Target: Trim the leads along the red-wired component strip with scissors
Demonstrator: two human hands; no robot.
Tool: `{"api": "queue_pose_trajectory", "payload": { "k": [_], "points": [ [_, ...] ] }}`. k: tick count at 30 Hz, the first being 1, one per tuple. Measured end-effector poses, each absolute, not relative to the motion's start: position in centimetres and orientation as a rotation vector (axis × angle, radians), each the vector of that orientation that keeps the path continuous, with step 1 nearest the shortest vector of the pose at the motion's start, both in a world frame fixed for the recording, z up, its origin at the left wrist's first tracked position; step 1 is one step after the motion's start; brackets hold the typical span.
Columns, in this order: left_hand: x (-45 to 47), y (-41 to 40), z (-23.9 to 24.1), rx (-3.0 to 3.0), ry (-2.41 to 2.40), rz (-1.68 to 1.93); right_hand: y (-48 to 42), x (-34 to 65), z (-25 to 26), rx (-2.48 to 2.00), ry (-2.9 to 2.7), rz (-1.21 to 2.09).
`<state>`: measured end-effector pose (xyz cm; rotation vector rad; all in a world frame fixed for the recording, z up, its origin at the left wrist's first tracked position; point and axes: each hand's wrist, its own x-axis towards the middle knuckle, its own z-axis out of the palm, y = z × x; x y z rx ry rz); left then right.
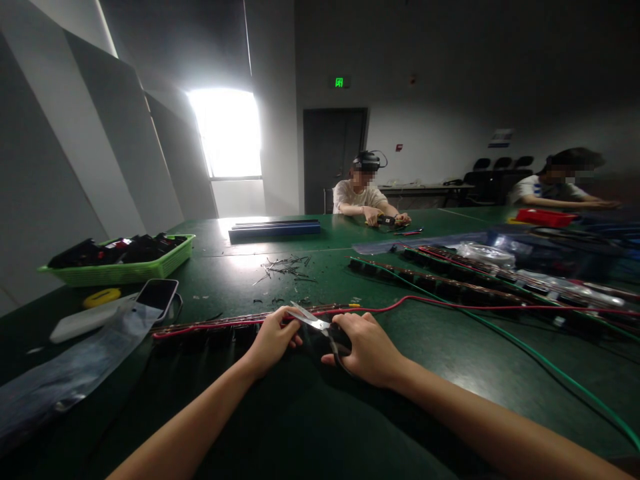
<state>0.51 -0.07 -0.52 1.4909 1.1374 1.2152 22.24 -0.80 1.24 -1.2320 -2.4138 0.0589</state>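
Note:
My right hand (369, 347) is closed around the dark handles of a pair of scissors (313, 321). Their blades are parted and point left toward my left hand (274, 339). That hand is closed on a long wired strip (215, 328), which has black parts along it and a red wire (187, 327) on top. Exactly what its fingertips pinch is hidden. Beyond the scissors the red wire (400, 301) runs on to the right, past a small yellow piece (354, 306).
Black clippings (285, 267) lie ahead. At left are a green basket (170, 261) of black parts, a phone (156, 298) and a plastic bag (75, 380). More wired strips (450, 287) and a green wire (530, 347) lie right. A co-worker (363, 193) sits across; another (555, 187) sits far right.

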Motion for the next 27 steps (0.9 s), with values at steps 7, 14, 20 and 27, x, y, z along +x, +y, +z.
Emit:
{"api": "queue_pose_trajectory", "payload": {
  "k": [7, 14, 20, 27],
  "points": [
    [0.47, 0.02, -0.62, 1.487, 1.136, 1.214, -0.92, 22.21, 1.49, -1.227, -2.407, 0.101],
    [0.49, 0.06, -0.73, 1.503, 1.159, 1.195, -0.85, 22.16, 1.38, -1.224, -2.400, 0.101],
    [0.45, 0.03, -0.75, 1.519, 1.155, 1.192, -0.84, 22.17, 1.37, -1.212, -2.387, 0.096],
    [0.45, -0.01, -0.70, 1.528, 1.165, 1.188, -0.77, 22.22, 1.28, -1.206, -2.391, 0.103]
  ]
}}
